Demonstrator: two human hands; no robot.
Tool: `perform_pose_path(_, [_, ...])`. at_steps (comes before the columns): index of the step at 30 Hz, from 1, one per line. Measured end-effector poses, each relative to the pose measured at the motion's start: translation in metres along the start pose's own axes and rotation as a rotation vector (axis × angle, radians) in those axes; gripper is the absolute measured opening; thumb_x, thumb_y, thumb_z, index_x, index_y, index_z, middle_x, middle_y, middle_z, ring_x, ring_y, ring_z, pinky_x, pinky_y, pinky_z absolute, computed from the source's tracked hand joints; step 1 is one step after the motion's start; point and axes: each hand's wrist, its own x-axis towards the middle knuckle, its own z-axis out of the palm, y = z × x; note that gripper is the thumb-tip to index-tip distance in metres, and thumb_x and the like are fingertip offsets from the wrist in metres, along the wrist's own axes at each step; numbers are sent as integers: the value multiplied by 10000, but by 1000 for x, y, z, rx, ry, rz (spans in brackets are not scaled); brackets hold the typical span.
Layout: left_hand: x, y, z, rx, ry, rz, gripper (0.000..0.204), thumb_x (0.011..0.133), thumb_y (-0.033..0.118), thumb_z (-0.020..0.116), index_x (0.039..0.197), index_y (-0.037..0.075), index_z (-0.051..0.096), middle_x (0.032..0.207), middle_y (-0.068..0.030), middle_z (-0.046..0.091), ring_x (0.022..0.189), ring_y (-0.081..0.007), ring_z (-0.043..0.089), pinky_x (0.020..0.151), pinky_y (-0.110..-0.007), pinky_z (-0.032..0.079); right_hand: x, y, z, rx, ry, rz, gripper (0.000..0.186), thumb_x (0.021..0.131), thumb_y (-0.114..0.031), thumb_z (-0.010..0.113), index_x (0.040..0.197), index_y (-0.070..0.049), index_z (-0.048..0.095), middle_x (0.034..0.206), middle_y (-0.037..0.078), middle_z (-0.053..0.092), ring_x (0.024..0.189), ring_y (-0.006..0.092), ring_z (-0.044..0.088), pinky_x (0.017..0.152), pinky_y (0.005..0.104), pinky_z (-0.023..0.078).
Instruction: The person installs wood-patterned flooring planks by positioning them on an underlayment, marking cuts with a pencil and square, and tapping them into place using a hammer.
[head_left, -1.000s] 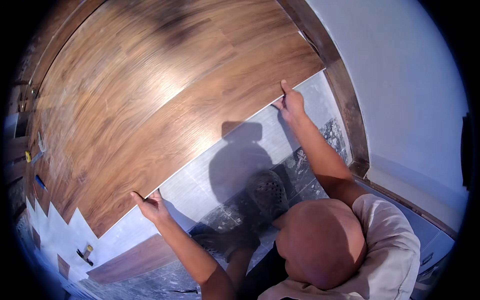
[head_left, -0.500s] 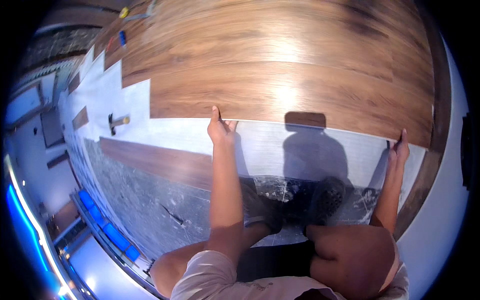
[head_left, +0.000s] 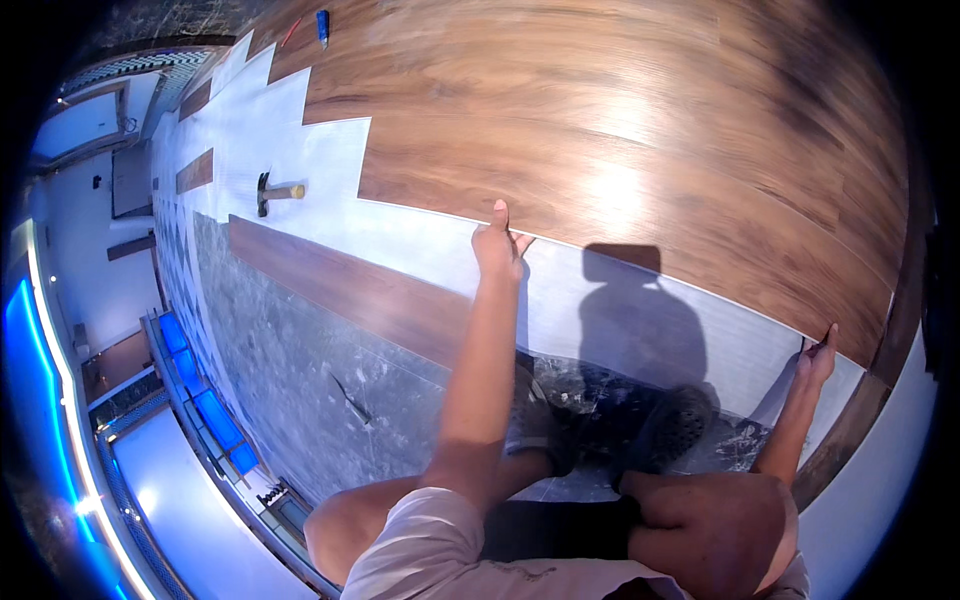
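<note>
I crouch at the edge of wood-look flooring (head_left: 720,130). My left hand (head_left: 500,240) grips the outer plank (head_left: 620,215) near its left end, thumb on top and fingers at the underside. My right hand (head_left: 817,355) holds the same plank near the right end, also closed on its edge. Beyond both hands' grip, white underlay (head_left: 560,280) runs under and along the stepped boards. A hammer (head_left: 283,192) lies on the underlay left of my left hand. A loose plank (head_left: 340,285) lies between underlay and dusty grey floor (head_left: 300,360). My dark shoes rest beneath me.
A blue-handled tool (head_left: 322,30) and a thin red tool (head_left: 292,31) lie on the far-left boards. A wall (head_left: 880,450) with a dark wooden edge strip (head_left: 852,422) borders my right. Blue-lit fixtures (head_left: 195,365) and doorways appear at far left.
My view has swung round, bringing the room at left into sight and the wall to the edge. Both hands still grip the plank's edge; no clear movement of the plank shows.
</note>
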Motion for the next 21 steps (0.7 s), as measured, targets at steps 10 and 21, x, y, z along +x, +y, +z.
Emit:
perform_pose_path(10, [-6,13,8,-33,38,31,408,983,144,609,1250,-133,475,1201,-228,591,1016,-345,657,811,-517,618,13,-1,-20,-49,-119,1,332,962,-222,662,1194,10,609,1217,123,656,1109,243,632,921,383,540])
perform_pose_path(21, [77,22,-43,408,71,116,292,914,239,672,1120,32,683,1162,-85,648,1005,-187,622,755,-391,579,-77,10,18,-219,152,-13,274,976,-337,627,1059,-76,627,898,46,629,763,164,604,652,309,490])
